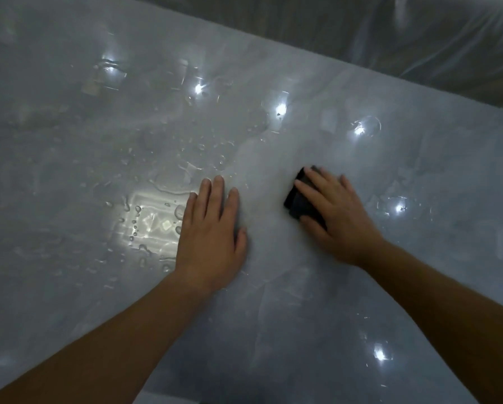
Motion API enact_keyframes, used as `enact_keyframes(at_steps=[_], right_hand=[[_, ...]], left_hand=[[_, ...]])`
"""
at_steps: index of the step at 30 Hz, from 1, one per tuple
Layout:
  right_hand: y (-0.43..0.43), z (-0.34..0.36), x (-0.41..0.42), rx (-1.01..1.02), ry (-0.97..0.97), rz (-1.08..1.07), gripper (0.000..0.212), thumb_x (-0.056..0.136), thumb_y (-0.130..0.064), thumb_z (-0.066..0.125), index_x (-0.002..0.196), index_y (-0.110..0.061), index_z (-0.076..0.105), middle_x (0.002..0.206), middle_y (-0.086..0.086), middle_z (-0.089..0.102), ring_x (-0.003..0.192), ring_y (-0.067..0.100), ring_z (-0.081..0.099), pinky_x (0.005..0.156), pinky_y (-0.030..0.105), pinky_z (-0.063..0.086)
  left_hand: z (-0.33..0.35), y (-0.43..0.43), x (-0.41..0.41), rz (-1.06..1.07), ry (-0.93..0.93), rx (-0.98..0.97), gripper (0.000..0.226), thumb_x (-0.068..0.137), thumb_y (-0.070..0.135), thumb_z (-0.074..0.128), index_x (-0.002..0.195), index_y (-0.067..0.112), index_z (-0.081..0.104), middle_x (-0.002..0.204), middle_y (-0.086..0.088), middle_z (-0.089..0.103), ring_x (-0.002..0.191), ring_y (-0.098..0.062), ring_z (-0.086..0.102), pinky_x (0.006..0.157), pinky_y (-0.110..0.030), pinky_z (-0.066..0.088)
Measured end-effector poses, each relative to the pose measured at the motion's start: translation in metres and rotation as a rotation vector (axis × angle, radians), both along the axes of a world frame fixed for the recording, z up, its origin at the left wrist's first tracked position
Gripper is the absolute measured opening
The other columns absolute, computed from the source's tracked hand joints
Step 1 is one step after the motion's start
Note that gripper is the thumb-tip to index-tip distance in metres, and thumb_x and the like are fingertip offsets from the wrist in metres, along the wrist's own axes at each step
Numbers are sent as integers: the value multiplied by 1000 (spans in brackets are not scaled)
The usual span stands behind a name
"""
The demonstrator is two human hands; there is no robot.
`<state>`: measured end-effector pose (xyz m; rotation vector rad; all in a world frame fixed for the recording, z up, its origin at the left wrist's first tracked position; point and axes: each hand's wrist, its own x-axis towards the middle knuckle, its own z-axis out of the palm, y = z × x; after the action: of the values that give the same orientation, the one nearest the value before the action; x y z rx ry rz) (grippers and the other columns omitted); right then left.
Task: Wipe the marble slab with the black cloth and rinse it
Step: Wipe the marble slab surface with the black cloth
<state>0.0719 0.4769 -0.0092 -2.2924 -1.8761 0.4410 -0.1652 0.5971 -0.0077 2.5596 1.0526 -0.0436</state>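
Observation:
A pale grey marble slab fills nearly the whole view, glossy and wet. My right hand presses flat on a folded black cloth, most of which is hidden under the palm and fingers; only its left edge shows. My left hand lies flat on the slab, fingers together, holding nothing, about a hand's width to the left of the cloth. Water drops and thin puddles cover the slab left of and beyond the left hand. The patch between the two hands looks smoother and drier.
The slab's far edge runs diagonally across the upper right. Beyond it hangs clear plastic sheeting over a dark background. Bright lamp reflections dot the wet surface.

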Motion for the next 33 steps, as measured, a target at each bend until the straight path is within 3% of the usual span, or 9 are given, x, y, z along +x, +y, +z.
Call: enact_keyframes(at_steps=[4,11,14,18,21,25,27,31,33], right_hand=[[30,-3,15,37,38,-382,64,94,-38,47,154,-19,36,165,8,26,153,32,18,122,59,11],[-70,-1,-30,39,52,45,61,93,-38,49,151,-20,41,165,4,26,155,25,16,123,58,14],[-80,-2,9,45,19,-115,63,92,-40,46,151,-18,42,163,8,31,153,29,22,118,63,21],[-80,-2,-13,56,54,-378,63,92,-37,47,152,-18,41,164,8,28,153,31,20,122,59,14],[-119,-3,-48,77,78,-134,60,93,-38,45,150,-19,43,164,7,28,154,28,18,122,60,16],[-142,-5,-25,49,52,92,60,94,-39,46,150,-21,43,164,6,29,154,27,19,122,59,17],[-129,-8,-7,60,33,-1,61,93,-40,48,150,-20,43,163,7,32,152,30,23,120,61,19],[-115,-6,-12,58,58,-387,61,97,-37,48,154,-21,36,165,6,25,154,30,17,124,55,8],[-129,-2,-44,75,50,-391,61,96,-37,47,154,-21,37,165,7,26,154,30,16,124,55,10]], left_hand=[[-1,-3,-2,7,-2,35,67,90,39,39,149,9,40,164,-20,21,153,-36,12,124,-51,8],[-2,-71,-3,-166,39,85,65,94,41,40,153,16,37,166,-18,15,154,-36,7,121,-58,14],[-5,-79,0,-142,79,84,67,94,44,36,154,15,33,166,-16,15,155,-35,5,122,-57,13],[-3,-83,1,-131,106,107,66,94,43,35,154,16,36,165,-16,19,154,-35,10,122,-56,13],[-1,-94,3,-122,104,118,62,94,39,37,153,18,37,165,-16,20,154,-35,11,122,-56,13],[-2,-106,5,-104,103,96,63,95,39,36,154,19,34,166,-13,18,154,-34,10,123,-54,12],[-4,-105,5,-106,105,103,63,95,40,35,155,21,32,166,-13,17,154,-33,10,123,-53,11],[-4,-104,3,-109,109,96,63,97,41,31,157,23,27,168,-10,12,155,-31,5,125,-49,5],[-3,-106,3,-108,105,93,64,96,42,31,157,23,27,168,-10,13,155,-32,6,124,-50,6]])
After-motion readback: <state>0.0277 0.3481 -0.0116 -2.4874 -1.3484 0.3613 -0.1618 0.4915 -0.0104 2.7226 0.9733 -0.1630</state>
